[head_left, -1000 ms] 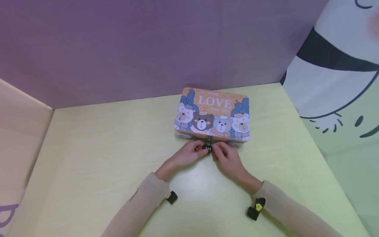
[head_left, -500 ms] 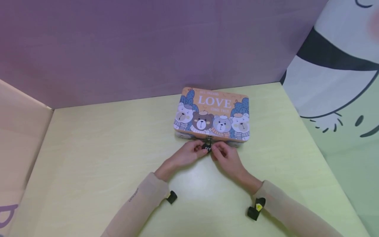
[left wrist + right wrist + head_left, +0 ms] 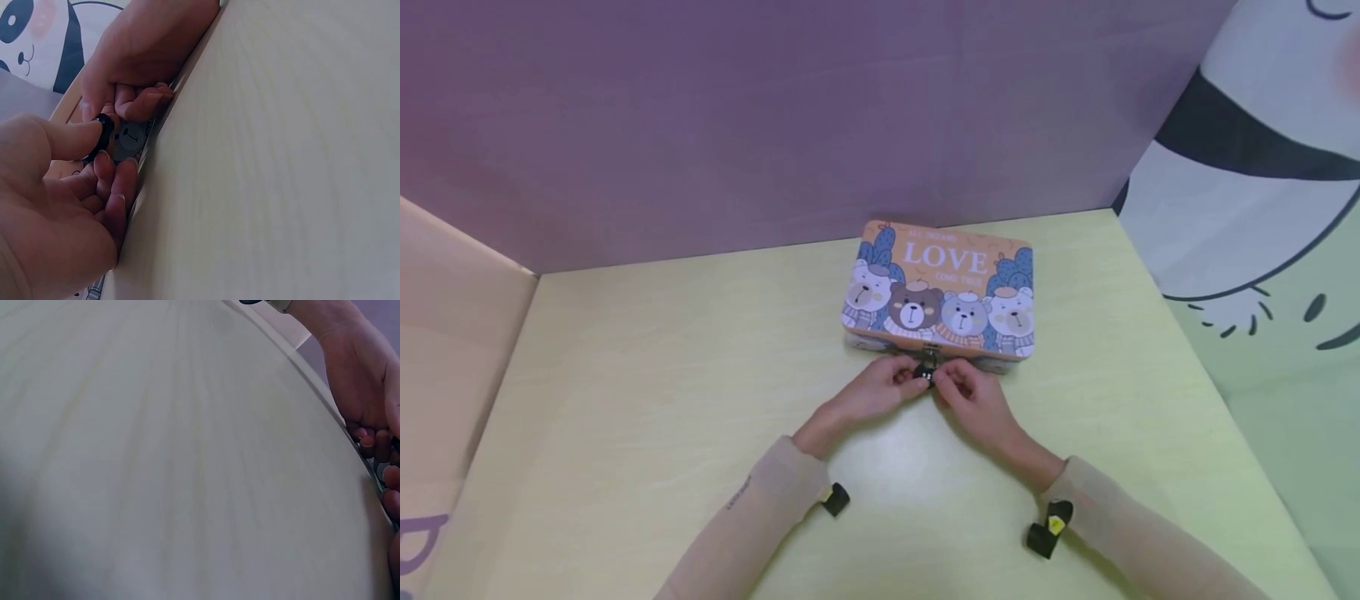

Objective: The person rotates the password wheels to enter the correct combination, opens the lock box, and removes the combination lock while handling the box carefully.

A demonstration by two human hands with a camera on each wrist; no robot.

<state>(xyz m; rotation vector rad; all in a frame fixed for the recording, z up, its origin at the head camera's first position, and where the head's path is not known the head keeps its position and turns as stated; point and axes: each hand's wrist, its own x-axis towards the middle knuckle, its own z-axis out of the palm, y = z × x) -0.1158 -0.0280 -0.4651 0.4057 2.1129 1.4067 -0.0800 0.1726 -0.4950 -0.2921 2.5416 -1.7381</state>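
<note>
A tin lunchbox-style box [image 3: 936, 292] with bears and the word LOVE on its lid lies closed on the table. From the metal clasp [image 3: 930, 349] on its front hangs a small black combination padlock [image 3: 924, 376] with white marks on its dials. My left hand [image 3: 871, 390] pinches the padlock between thumb and fingers; the left wrist view shows the thumb on the black body [image 3: 104, 134]. My right hand [image 3: 983, 410] pinches the padlock's right side with thumb and forefinger. The dial digits are too small to read, and fingers partly hide the lock.
The pale wood-look table [image 3: 662, 375] stretches left and right of the box. A purple partition [image 3: 775, 125] stands close behind it. A panda-print panel [image 3: 1247, 233] rises on the right and a pale panel [image 3: 452, 358] on the left.
My right fingertips have shifted slightly at the padlock, with a lower finger drawn in. White marks on the dials look a little different. The box and left hand stay in place.
</note>
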